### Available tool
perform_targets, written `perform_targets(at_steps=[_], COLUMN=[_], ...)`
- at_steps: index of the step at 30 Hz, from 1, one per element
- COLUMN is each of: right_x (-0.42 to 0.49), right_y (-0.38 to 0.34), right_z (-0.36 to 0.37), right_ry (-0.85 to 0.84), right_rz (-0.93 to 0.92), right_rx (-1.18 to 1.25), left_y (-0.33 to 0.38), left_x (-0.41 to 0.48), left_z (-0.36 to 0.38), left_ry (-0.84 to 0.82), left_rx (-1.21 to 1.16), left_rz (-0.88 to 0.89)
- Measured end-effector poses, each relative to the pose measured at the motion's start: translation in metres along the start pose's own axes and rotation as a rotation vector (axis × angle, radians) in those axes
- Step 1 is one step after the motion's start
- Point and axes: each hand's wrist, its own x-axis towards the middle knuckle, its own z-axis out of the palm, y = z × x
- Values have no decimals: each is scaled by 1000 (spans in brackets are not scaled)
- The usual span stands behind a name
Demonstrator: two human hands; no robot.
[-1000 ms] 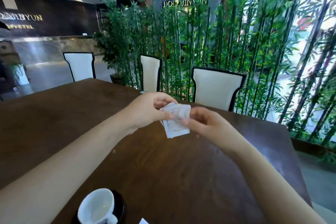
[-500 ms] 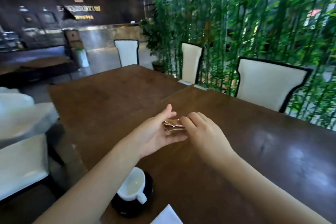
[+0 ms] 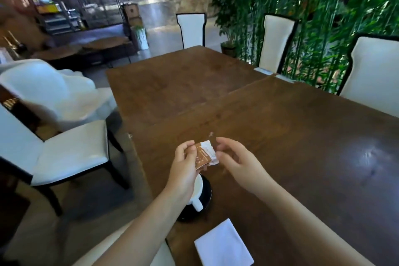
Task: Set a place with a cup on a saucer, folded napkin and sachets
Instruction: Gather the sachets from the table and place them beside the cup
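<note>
My left hand point(image 3: 184, 168) pinches a small stack of sachets point(image 3: 205, 154), a brown one on top of a white one, just above the cup. My right hand point(image 3: 236, 161) hovers close to the right of the sachets with its fingers loosely curled and holds nothing. A white cup point(image 3: 197, 189) stands on a black saucer point(image 3: 206, 201) near the table's left edge, partly hidden by my left wrist. A folded white napkin point(image 3: 223, 244) lies flat on the table in front of the saucer.
The dark wooden table point(image 3: 291, 136) stretches far and right. White chairs stand at its left point(image 3: 64, 149), its far end point(image 3: 191, 29) and its right side point(image 3: 371, 73). Bamboo plants point(image 3: 313, 6) line the right.
My right hand has let go of the sachets and drawn slightly right. My left hand has brought them down over the cup. The view has swung left and down.
</note>
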Motion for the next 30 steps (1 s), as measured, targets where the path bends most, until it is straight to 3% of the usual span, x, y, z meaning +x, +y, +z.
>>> perform_targets(at_steps=[4,9,16,30], right_x=[15,37,87,211], right_y=[-4,-8,15,108], right_z=[18,39,72,154], right_ry=[-141,-131,-104,-255], right_rz=[156,194,242,491], right_rx=[48,223,142,-146], left_y=[-4,3,0,-78], left_x=[1,16,76,222], left_z=[-17,-41,-71,-114], left_ry=[23,-36,-156,-214], left_rx=[174,307,887,1268], left_rz=[111,171,367,280])
